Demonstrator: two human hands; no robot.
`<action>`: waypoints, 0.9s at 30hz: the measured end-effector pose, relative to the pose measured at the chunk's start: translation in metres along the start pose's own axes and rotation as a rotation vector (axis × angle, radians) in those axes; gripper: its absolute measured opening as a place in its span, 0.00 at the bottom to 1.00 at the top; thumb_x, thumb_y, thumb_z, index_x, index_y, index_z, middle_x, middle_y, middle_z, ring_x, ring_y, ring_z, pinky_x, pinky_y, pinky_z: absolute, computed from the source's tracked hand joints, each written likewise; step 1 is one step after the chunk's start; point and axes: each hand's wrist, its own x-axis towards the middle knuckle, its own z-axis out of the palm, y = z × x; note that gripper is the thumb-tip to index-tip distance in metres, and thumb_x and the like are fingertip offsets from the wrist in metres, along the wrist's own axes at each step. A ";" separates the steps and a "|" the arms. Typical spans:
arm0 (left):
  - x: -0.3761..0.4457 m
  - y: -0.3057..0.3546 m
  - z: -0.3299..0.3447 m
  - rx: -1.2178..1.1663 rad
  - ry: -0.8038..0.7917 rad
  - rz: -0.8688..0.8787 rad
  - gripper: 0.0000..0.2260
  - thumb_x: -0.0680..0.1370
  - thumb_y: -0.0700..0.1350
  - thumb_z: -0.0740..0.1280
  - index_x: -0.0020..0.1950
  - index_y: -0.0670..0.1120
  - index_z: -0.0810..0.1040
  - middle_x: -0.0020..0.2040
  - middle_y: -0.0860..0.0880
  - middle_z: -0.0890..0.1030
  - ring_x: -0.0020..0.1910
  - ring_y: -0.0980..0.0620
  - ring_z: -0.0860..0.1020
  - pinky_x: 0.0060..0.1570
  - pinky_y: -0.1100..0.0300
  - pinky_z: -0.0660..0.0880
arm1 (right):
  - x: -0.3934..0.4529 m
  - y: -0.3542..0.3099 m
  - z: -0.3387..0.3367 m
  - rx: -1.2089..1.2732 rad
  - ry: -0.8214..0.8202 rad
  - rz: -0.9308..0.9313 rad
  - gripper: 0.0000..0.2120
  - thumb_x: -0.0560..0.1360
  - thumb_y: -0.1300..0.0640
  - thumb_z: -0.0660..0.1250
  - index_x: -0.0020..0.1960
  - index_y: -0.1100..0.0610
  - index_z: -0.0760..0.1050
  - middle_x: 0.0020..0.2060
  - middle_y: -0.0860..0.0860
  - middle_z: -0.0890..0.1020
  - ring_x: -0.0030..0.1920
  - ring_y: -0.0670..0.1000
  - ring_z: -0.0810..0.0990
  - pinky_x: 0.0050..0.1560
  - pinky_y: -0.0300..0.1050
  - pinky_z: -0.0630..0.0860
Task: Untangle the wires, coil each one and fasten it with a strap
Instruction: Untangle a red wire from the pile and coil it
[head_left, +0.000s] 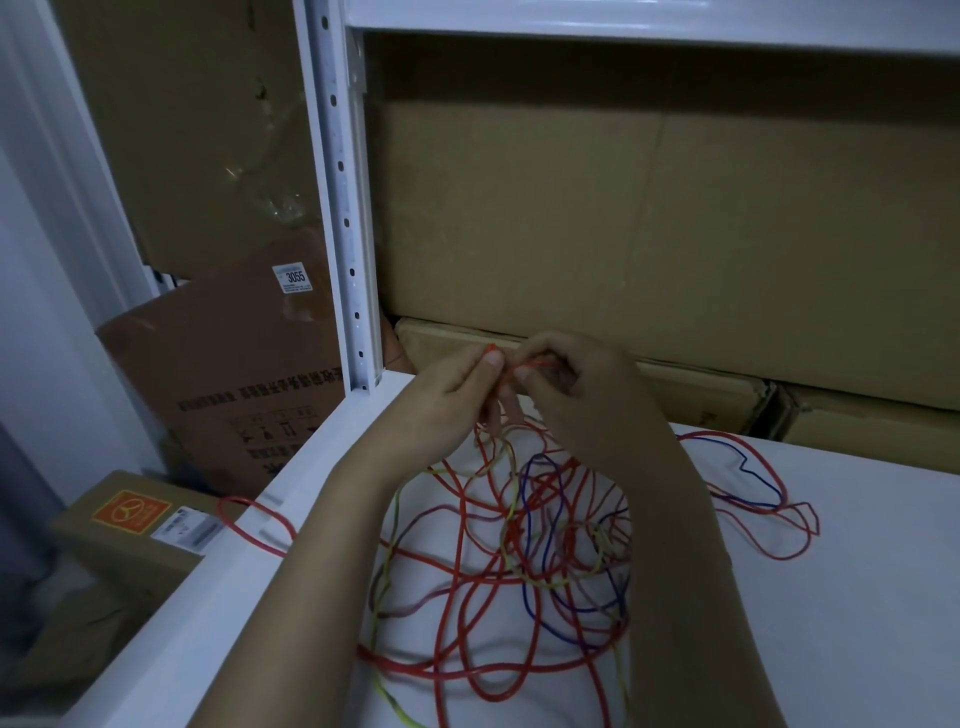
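Both hands are raised together above the white shelf (857, 597), at about 12 o'clock from the heap of tangled wires (519, 561). The left hand (447, 400) pinches the red wire (457, 670) between thumb and forefinger, with the wire's tip showing just above the thumbnail. The right hand (582, 389) has its fingers curled round the same red strand just beside that pinch, at 3 o'clock from it; a short stretch of red runs between the two grips, lying roughly from 9 to 3 o'clock. Below the fingers the strand drops toward 6 o'clock into the heap.

The heap lies on the shelf under and between the forearms. Its red loops are most numerous, with a blue wire (535, 519) looping near the middle and a yellow-green wire (395, 712) trailing off toward 6 o'clock. One red loop hangs over the shelf's edge at 9 o'clock, and a long flat loop of red and blue stretches out toward 3 o'clock, its long axis running 9 to 3.

At 12 o'clock, large cardboard boxes (623, 234) fill the back of the shelf. At 10 o'clock, beyond the white perforated upright (343, 208), a leaning brown box (234, 374) bears a white label (294, 278) reading "3055" and upside-down printing too blurred to read. At 8 o'clock, a lower box (130, 530) carries an orange sticker (131, 512) with a circular three-spoke emblem.
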 end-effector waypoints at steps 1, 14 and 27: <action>0.000 -0.001 0.000 -0.026 -0.017 0.001 0.16 0.84 0.46 0.53 0.45 0.43 0.76 0.32 0.53 0.79 0.31 0.56 0.74 0.40 0.60 0.71 | 0.001 0.001 0.000 -0.034 0.036 -0.016 0.01 0.73 0.58 0.69 0.43 0.53 0.79 0.33 0.43 0.76 0.37 0.44 0.74 0.39 0.40 0.71; 0.003 0.010 -0.002 -0.524 -0.003 -0.031 0.18 0.83 0.44 0.52 0.35 0.46 0.71 0.21 0.52 0.63 0.25 0.55 0.58 0.33 0.61 0.59 | 0.002 0.015 0.004 -0.024 0.142 -0.023 0.12 0.80 0.56 0.59 0.56 0.53 0.80 0.45 0.43 0.79 0.46 0.41 0.74 0.46 0.29 0.67; 0.013 0.001 -0.004 -0.718 0.251 0.085 0.12 0.84 0.40 0.49 0.63 0.40 0.69 0.51 0.48 0.83 0.51 0.55 0.82 0.52 0.65 0.76 | -0.003 -0.008 0.025 0.134 -0.497 0.151 0.10 0.81 0.55 0.59 0.55 0.51 0.78 0.32 0.48 0.81 0.30 0.39 0.76 0.37 0.37 0.71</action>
